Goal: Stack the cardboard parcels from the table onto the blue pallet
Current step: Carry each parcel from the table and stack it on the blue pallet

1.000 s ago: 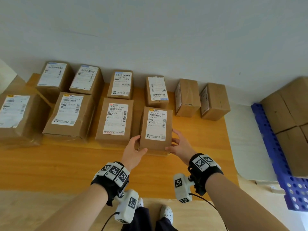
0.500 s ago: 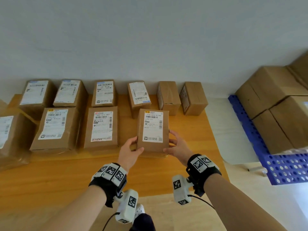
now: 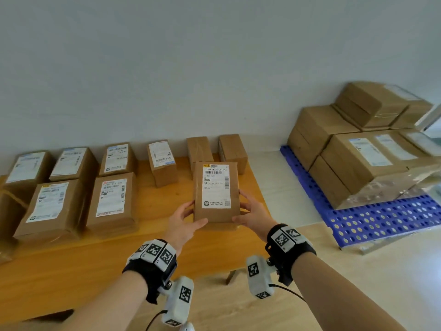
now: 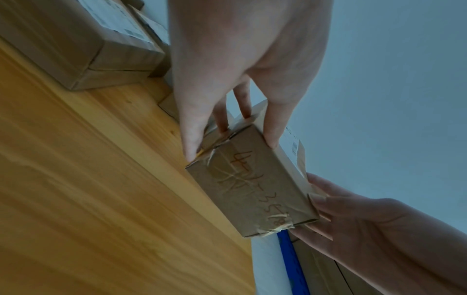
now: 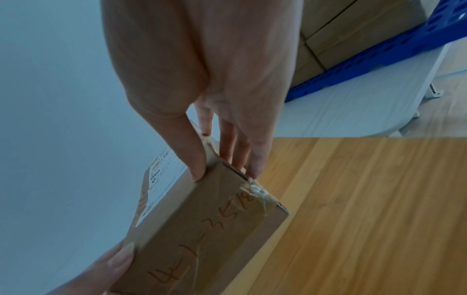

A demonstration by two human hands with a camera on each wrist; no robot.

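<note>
Got a small brown cardboard parcel with a white shipping label point(image 3: 216, 192) between both hands, lifted clear of the orange wooden table point(image 3: 71, 271), label facing up at me. My left hand point(image 3: 183, 223) grips the near left corner, thumb on top and fingers curled round the side and underneath. My right hand point(image 3: 253, 215) does the same on the right edge. From the wrist views the end face has orange handwritten marks under clear tape.

The other brown cardboard parcels point(image 3: 112, 199) sit in two rows along the back of the table by the pale wall point(image 3: 191, 68). Off to my right, well apart from the table, is the blue perforated plastic pallet point(image 3: 381, 218) with bigger brown boxes point(image 3: 358, 168) stacked on it.
</note>
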